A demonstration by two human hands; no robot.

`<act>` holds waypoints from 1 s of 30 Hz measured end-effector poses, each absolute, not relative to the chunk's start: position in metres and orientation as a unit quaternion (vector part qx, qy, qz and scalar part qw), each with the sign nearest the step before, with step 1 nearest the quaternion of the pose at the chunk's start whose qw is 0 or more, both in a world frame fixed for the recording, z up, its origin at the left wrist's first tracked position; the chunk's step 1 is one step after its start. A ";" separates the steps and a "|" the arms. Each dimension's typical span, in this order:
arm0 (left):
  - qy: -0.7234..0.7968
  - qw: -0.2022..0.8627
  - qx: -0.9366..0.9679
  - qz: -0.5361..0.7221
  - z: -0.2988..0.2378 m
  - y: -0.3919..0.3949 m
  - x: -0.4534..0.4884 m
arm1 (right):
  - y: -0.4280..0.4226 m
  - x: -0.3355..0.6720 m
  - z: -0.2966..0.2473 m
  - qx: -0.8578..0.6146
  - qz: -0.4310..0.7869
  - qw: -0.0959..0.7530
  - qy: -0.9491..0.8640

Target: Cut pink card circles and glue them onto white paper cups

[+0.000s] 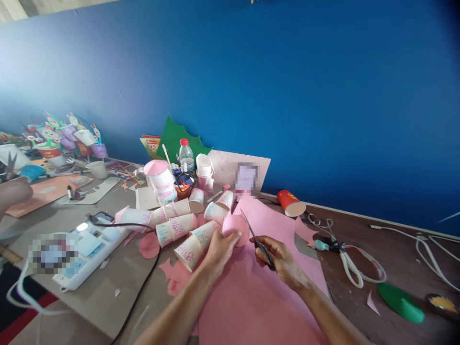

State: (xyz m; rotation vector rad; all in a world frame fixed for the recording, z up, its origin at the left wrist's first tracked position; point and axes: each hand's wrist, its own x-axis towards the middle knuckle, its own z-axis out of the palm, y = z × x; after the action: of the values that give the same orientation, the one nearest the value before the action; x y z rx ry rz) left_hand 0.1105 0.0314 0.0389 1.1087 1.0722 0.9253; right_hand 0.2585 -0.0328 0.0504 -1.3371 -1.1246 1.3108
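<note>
Between thumb and fingers, my left hand [222, 249] grips a round pink paper disc [234, 226]. My right hand [280, 261] is closed around the black handles of a pair of scissors [256, 236]. The blades point up and lie beside the disc's right edge; I cannot tell whether they touch it. Beneath both hands spreads a large pink paper sheet [258, 297]. Left of my left hand lie several white paper cups with coloured drawings [196, 245], some nested. Another pink disc [149, 245] and pink scraps [176, 275] rest near them.
A white power strip [89, 249] with a black cable lies left. Behind stand stacked cups [160, 182] and a red-capped bottle [186, 155]. A red cup [290, 203], white cables [350, 263] and a green paper piece [400, 302] lie right. Another person's hand [16, 194] is far left.
</note>
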 end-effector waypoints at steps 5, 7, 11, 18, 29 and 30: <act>0.477 0.617 0.474 0.410 0.042 0.032 0.110 | -0.034 0.262 0.053 -0.530 0.543 0.456 -0.466; 0.483 0.611 0.475 0.410 0.043 0.032 0.109 | -0.034 0.264 0.054 -0.529 0.546 0.448 -0.470; 0.483 0.608 0.482 0.407 0.044 0.032 0.108 | -0.033 0.271 0.053 -0.538 0.540 0.423 -0.490; 0.479 0.606 0.501 0.390 0.046 0.034 0.105 | -0.029 0.286 0.041 -0.526 0.528 0.384 -0.545; 0.471 0.610 0.515 0.376 0.041 0.037 0.106 | -0.029 0.297 0.045 -0.537 0.531 0.350 -0.555; 0.468 0.611 0.515 0.377 0.041 0.037 0.106 | -0.029 0.298 0.046 -0.540 0.531 0.345 -0.556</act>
State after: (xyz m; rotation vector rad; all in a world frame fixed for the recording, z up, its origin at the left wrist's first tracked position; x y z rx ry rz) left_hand 0.1058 0.0368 0.0412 1.1886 1.0801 0.8691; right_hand 0.2978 -0.0290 0.0458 -1.4012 -1.4431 1.3778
